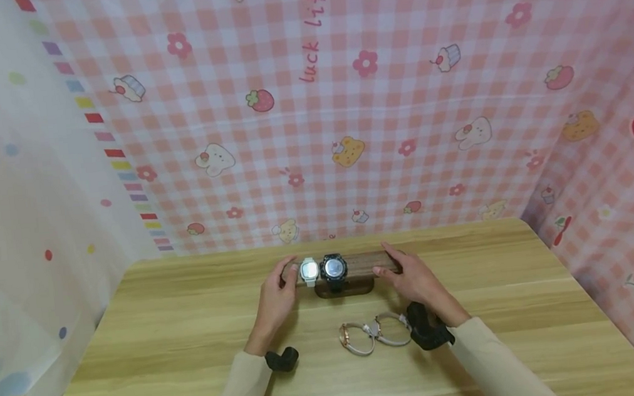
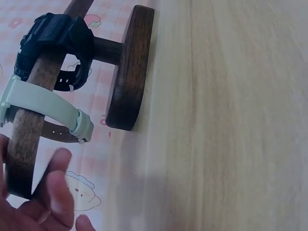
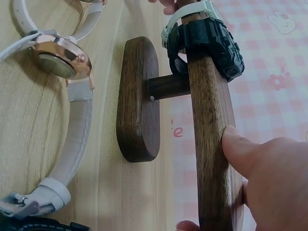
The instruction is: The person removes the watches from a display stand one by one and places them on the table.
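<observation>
A dark wooden watch stand [image 1: 361,266], a bar on a short post and rounded base [image 3: 134,106], stands near the table's back. My left hand [image 1: 276,297] holds the bar's left end, thumb in front and fingers behind. At the other end, my right hand [image 1: 419,281] grips the bar, its thumb [image 3: 240,147] pressed along one face. Around the bar's left half are strapped a pale green-white watch [image 2: 45,101], nearest my left hand, and a chunky black digital watch [image 2: 55,36] beside it. The bar's right half carries no watch.
Two rose-gold watches with pale straps, the left watch [image 1: 357,339] and the right watch [image 1: 392,330], lie on the wooden table [image 1: 193,334] in front of the stand. A black-rimmed object [image 3: 43,225] sits close to the right one. A pink checked cloth [image 1: 299,118] hangs behind.
</observation>
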Tool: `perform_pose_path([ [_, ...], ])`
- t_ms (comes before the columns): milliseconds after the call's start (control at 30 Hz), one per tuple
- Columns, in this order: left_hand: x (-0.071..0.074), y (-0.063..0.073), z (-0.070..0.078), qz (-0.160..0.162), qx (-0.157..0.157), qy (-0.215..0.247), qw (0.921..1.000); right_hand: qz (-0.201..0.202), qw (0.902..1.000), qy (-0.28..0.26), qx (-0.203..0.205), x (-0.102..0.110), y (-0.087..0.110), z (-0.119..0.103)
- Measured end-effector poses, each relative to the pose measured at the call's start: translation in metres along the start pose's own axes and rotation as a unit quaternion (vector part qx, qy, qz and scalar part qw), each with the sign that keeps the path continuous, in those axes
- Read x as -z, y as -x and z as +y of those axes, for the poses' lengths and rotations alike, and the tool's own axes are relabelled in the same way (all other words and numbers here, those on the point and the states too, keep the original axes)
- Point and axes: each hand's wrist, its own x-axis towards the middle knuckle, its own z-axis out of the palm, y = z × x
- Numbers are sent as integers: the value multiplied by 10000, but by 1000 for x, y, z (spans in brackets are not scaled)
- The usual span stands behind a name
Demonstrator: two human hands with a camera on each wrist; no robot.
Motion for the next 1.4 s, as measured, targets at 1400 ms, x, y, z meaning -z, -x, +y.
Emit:
perform_pose_path([
  [1400,-7,4,23,383,-1479,-1316,9795,-3,9999,12,-121,7,-4,0],
])
